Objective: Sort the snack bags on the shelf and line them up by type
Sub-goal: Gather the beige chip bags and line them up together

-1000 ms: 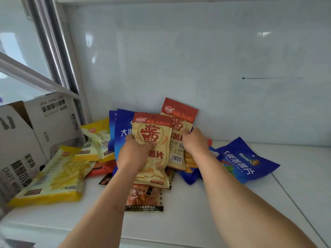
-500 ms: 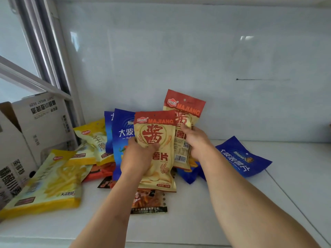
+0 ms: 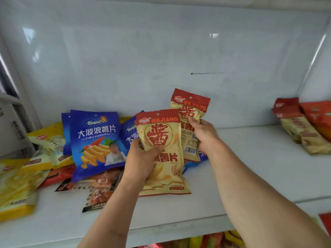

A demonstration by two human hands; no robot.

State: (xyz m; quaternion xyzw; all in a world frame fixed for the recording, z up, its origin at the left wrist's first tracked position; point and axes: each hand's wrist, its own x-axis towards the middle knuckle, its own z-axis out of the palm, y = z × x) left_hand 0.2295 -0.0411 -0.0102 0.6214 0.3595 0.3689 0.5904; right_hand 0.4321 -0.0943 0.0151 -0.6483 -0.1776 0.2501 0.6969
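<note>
My left hand (image 3: 141,158) and right hand (image 3: 204,133) each grip a Majiang bag (image 3: 161,140), bound for the matching pile (image 3: 300,127) on the shelf (image 3: 250,167).

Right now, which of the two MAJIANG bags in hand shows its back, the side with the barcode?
The rear MAJIANG bag, gripped by the right hand: a barcode shows near its bottom. The front MAJIANG bag in the left hand shows only its printed face.

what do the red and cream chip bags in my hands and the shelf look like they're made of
Front MAJIANG bag and the rear MAJIANG bag: probably thin printed plastic film with a soft sheen; they crease where gripped. Shelf: smooth glossy white, likely laminate or painted board; the look leaves it open.
</note>
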